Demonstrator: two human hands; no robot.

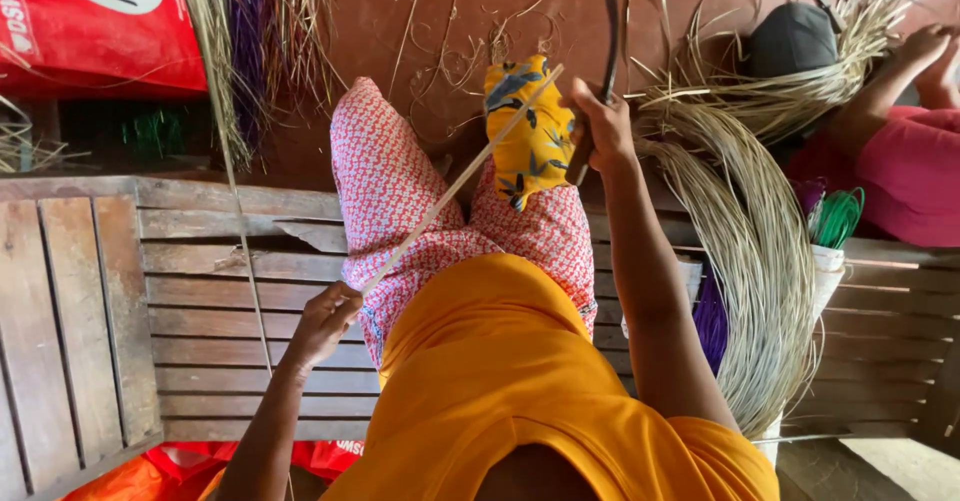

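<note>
While my left hand (325,321) pinches the low end of a thin rattan strip (460,183) slanting across my lap, my right hand (598,126) grips a dark knife (606,56) against its upper end, where a slip could cut my cloth-padded knee (525,126).

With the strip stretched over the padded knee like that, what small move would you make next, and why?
Probably draw the long pale strip back with the left hand, which pinches its near end. Its far end lies across the yellow cloth on the knee, beside the dark curved blade gripped in the right hand, so pulling would likely run it along the edge.
</note>
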